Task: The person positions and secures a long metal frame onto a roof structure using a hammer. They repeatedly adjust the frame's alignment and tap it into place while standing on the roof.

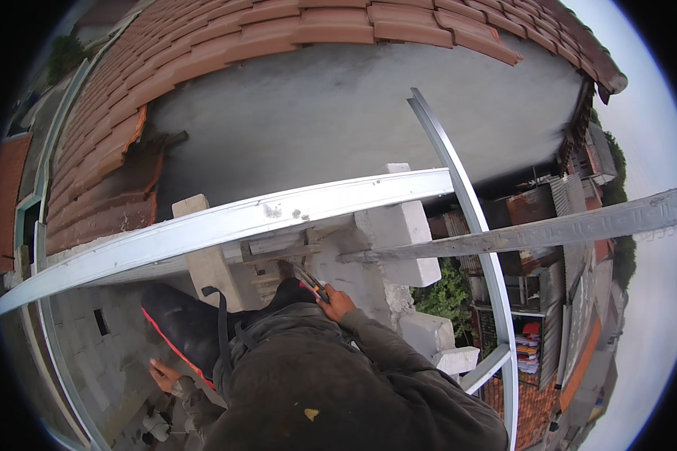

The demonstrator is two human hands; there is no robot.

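Just below centre, at six o'clock, the right hand (pixel 337 304) is clamped around the handle of a slim hand tool (pixel 307 279); the tool points toward eleven o'clock, its exact kind unclear. At eight o'clock the left hand (pixel 164 374) hangs with fingers parted, apparently holding nothing. A long metal channel (pixel 278 213) runs from nine toward two o'clock, meeting a second channel (pixel 470 199); whether that joint is fastened cannot be told.

Hazards, as judged: a loosened one-handed hold could drop the tool; a knock from the body could shift the long channel if unfastened; the loose strap (pixel 223 323) could snag; a nudged white block (pixel 400 224) at three o'clock could topple toward the foliage (pixel 444 301) at four.
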